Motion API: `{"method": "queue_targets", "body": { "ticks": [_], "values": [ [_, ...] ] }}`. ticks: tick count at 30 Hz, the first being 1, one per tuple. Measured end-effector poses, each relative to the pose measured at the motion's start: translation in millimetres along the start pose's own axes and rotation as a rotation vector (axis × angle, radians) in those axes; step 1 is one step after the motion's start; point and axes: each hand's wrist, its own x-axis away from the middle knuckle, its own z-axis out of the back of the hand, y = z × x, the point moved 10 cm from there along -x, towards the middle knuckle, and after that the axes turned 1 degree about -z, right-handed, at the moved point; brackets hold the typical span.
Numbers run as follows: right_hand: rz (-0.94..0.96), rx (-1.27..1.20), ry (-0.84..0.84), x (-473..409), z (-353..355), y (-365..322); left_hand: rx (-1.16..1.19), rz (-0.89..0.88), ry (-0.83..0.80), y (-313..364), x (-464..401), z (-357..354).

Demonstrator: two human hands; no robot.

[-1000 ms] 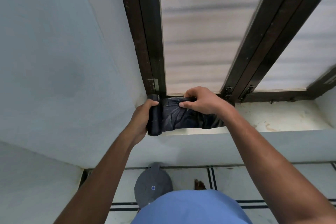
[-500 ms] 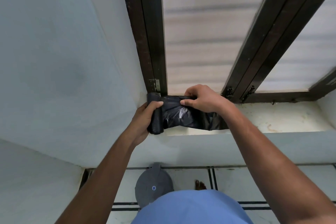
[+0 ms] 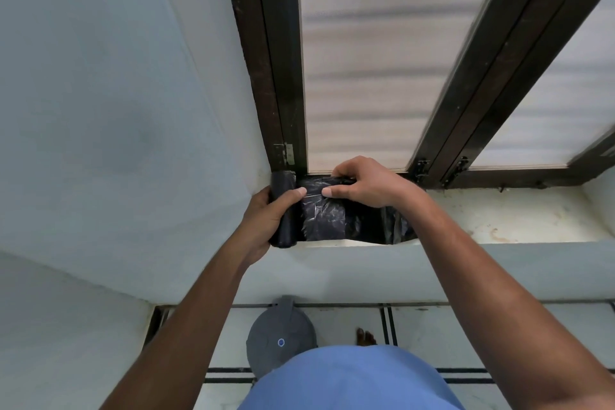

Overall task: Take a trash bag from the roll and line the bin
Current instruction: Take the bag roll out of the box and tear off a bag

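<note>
Down at 6 o'clock the bin (image 3: 281, 338) waits, unlined. Up on the sill (image 3: 499, 220), your left hand (image 3: 266, 215) grips the roll (image 3: 283, 210); your right hand (image 3: 366, 185) now pinches the bag (image 3: 327, 221) closer to the roll, ready to tear.

Both hands, the left hand (image 3: 266, 213) and the right hand (image 3: 369, 183), work in a tight corner at the centre of the frame. A pale wall (image 3: 116, 110) closes off the left side. The dark window frame (image 3: 283, 76) rises directly behind, touching the far end of the black bag roll (image 3: 283, 210). The white window sill (image 3: 499, 220) stretches open toward the right of the frame. At lower centre, a grey lidded bin (image 3: 279, 333) stands on the floor against the wall below the sill.
</note>
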Motion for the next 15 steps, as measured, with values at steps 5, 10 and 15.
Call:
{"method": "queue_targets", "body": {
  "ticks": [5,10,15],
  "values": [
    [-0.002,0.002,-0.004,-2.6,-4.5,-0.1,-0.059,-0.048,0.016,3.5,-2.6,-5.9],
    [0.015,-0.017,-0.024,-2.0,-10.6,-0.6,-0.165,-0.082,0.054,3.1,-8.1,-3.3],
    [0.034,-0.056,0.026,-1.2,-13.7,-2.8,-0.153,-0.099,0.160,1.1,-9.8,-2.2]
  ]
}}
